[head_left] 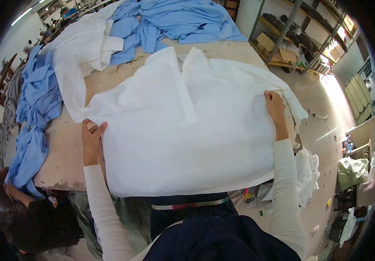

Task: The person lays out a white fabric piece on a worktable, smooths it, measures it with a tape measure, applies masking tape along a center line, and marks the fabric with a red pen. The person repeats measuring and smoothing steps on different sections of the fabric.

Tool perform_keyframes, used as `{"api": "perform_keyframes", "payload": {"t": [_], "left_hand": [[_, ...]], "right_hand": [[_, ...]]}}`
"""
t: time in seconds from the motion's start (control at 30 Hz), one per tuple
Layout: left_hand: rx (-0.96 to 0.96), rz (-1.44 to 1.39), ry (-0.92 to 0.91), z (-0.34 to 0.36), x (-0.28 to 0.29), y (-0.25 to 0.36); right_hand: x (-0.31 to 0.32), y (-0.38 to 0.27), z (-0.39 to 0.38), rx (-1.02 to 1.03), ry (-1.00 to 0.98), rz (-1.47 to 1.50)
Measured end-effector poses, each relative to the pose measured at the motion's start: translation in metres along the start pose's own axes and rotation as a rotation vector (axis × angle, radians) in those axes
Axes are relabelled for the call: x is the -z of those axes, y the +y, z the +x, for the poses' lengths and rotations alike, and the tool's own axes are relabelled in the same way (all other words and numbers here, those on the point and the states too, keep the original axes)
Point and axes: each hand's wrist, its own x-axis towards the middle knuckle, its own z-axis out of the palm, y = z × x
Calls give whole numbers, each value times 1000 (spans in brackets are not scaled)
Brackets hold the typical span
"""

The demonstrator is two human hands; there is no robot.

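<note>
A navy top (213, 239) sits before the table (65, 161), where the shirt (152, 148) lies at the near edge, left hand (92, 137) and right hand (276, 106) pinching its sides, apparently straightening it, which next calls for even tension

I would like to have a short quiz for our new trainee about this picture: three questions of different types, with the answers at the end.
1. True or false: the left hand and the right hand are at opposite sides of the white shirt.
2. Which colour is the large cloth heap on the table, straight beyond the shirt?
(a) green
(b) blue
(c) red
3. Fill in the blank: across the front of the person's waist there is a ______.

Key:
1. True.
2. (b) blue.
3. tape measure.
</note>
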Motion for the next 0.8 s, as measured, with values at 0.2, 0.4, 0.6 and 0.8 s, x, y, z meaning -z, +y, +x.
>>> {"api": "perform_keyframes", "payload": {"t": [0.2, 0.4, 0.6, 0.8], "left_hand": [[-190, 117, 69, 17, -2, -3], [-314, 716, 108, 10, 8, 4], [-525, 818, -115, -52, -37, 40], [-454, 1124, -264, -64, -51, -4]], "right_hand": [[3, -21, 15, -90, -112, 31], [-9, -30, 19, 96, -4, -382], [48, -105, -60, 522, 27, -84], [24, -31, -110, 445, -316, -363]]}}
